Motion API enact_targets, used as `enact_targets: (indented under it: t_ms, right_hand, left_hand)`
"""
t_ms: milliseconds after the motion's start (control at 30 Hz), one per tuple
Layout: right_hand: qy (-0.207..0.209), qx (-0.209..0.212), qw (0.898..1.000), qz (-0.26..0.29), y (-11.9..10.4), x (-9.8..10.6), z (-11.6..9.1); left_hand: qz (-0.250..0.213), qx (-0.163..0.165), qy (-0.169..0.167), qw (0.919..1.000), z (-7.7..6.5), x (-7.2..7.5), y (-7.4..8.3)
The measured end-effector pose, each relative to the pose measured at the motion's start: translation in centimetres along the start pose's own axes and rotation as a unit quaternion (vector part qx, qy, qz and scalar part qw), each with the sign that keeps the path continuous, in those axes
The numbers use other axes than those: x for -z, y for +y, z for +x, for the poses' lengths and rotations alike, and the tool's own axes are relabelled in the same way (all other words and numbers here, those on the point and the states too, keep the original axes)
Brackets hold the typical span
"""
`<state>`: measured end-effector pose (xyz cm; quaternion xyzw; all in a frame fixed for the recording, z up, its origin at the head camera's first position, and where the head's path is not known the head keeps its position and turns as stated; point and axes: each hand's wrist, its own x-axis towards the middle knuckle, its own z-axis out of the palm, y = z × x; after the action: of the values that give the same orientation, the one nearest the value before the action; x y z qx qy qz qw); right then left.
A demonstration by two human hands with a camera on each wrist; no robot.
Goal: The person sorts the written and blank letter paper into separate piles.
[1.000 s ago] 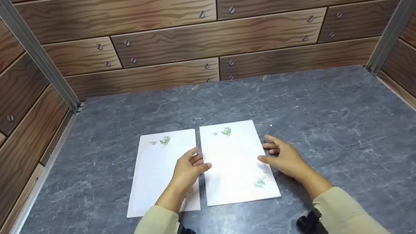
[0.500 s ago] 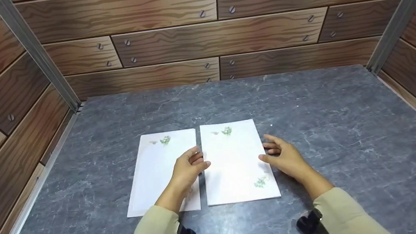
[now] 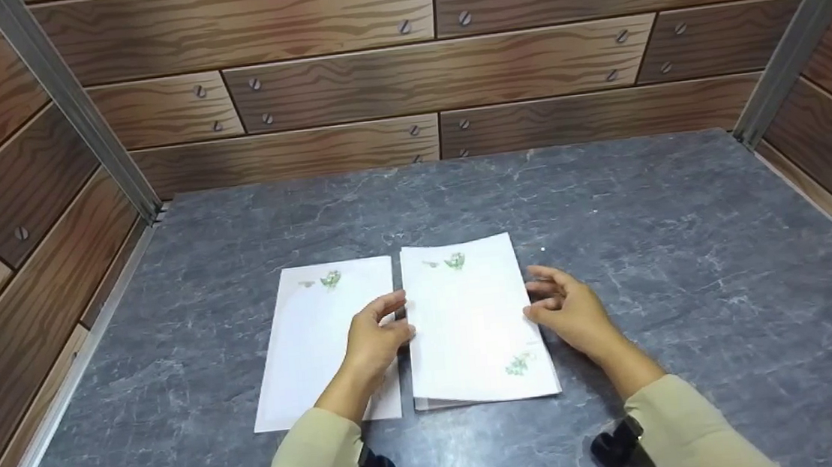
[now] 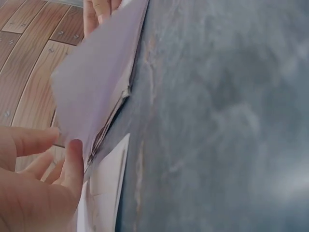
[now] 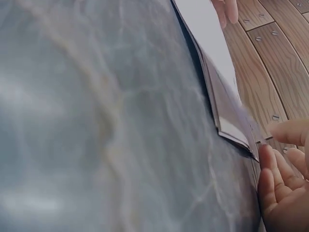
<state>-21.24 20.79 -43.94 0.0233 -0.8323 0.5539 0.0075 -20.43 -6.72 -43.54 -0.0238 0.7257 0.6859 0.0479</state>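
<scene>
In the head view, a white sheet of paper (image 3: 469, 319) with small green prints lies over a paper stack (image 3: 431, 404), its far corners and near left edge raised. My left hand (image 3: 376, 342) pinches its left edge, and my right hand (image 3: 572, 316) pinches its right edge. The left wrist view has the sheet (image 4: 96, 72) bowed up from the pages below, with my left hand (image 4: 41, 193) at its side. From the right wrist, my right hand (image 5: 289, 188) meets the sheet's edge; the layered stack (image 5: 231, 123) shows beneath.
A second white paper stack (image 3: 312, 340) with a similar green print lies just left of the first, partly under my left forearm. Both rest on a dark marbled tabletop (image 3: 688, 240). Wood-patterned walls (image 3: 440, 73) enclose the back and sides.
The top sheet of the right-hand stack has risen at its far corners and separated from the pages below along the near edge. The hands have barely shifted; the left stack stays put.
</scene>
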Motion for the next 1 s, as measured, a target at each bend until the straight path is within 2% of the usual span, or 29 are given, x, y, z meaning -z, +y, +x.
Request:
enact_targets:
  t_ms: [133, 367, 500, 667, 867, 1000]
  right_hand:
    - [0.005, -0.015, 1.0, 0.019, 0.0, -0.2, 0.0]
    - [0.008, -0.045, 0.996, 0.076, 0.0, -0.6, 0.1]
    - [0.01, -0.063, 0.992, 0.111, 0.0, -0.7, 0.2]
    - [0.009, -0.069, 0.987, 0.145, -0.3, -0.6, 0.1]
    - [-0.001, -0.066, 0.983, 0.169, -0.7, -0.5, 0.1]
    - [-0.002, -0.065, 0.984, 0.166, -1.0, -0.6, 0.2]
  left_hand:
    - [0.001, 0.004, 0.008, 1.0, 0.1, -0.1, 0.0]
    - [-0.026, 0.022, -0.001, 0.9994, 0.0, 0.3, 0.1]
    - [-0.024, 0.02, 0.011, 0.9994, 0.0, 0.5, 0.1]
    - [-0.004, 0.017, 0.021, 0.9996, 0.0, 0.7, 0.4]
    - [-0.019, 0.037, 0.023, 0.9989, 0.1, 1.1, 0.9]
    - [-0.023, 0.036, 0.024, 0.9988, 0.0, 1.4, 1.1]
